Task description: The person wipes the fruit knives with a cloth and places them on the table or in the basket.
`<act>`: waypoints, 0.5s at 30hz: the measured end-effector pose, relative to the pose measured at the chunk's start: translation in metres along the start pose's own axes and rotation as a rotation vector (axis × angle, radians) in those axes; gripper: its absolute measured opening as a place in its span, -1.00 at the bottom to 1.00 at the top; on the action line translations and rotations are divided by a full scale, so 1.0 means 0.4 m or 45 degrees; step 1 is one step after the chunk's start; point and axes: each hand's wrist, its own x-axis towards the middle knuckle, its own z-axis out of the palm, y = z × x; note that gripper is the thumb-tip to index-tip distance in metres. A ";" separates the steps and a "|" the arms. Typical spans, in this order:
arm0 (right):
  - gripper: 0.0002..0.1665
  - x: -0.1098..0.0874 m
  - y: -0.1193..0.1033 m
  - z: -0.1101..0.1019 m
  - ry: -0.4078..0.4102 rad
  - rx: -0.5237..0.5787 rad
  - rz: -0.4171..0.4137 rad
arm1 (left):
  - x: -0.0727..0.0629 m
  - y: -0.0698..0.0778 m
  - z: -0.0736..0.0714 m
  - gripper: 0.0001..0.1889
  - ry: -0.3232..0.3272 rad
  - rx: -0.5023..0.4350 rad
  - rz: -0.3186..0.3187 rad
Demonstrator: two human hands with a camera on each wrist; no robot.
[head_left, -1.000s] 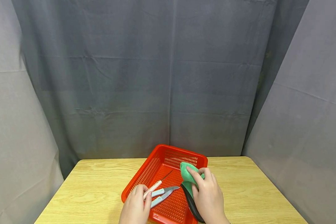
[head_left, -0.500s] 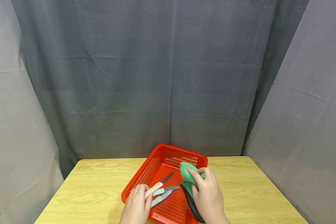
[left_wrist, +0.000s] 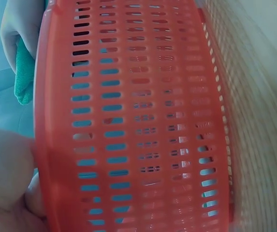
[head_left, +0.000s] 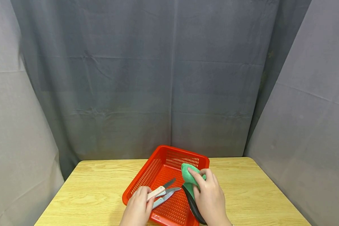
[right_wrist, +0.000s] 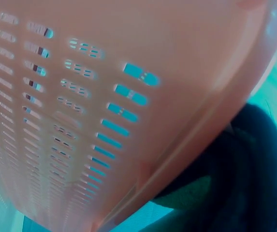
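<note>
In the head view my left hand pinches the pale handle of a knife, its blade pointing away and to the right over the red basket. Beneath it are two grey-handled knives, blade tips close together; my left hand hides their handle ends. My right hand grips a bunched green cloth at the basket's right side. Below that hand hangs a black, green-lined piece; whether it joins the cloth I cannot tell. The left wrist view shows part of my left hand by the rim.
The slotted red plastic basket sits angled on a wooden table. Its wall fills much of the left wrist view. Grey curtains hang behind the table, with paler cloth at the sides.
The pale-handled knife has turned in my left hand: its blade shows broader and its tip sits lower. My right hand and the green cloth have stayed in place.
</note>
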 end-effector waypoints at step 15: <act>-0.25 -0.001 0.001 0.001 0.006 0.008 -0.009 | -0.003 0.000 0.006 -0.79 -0.120 0.019 -0.073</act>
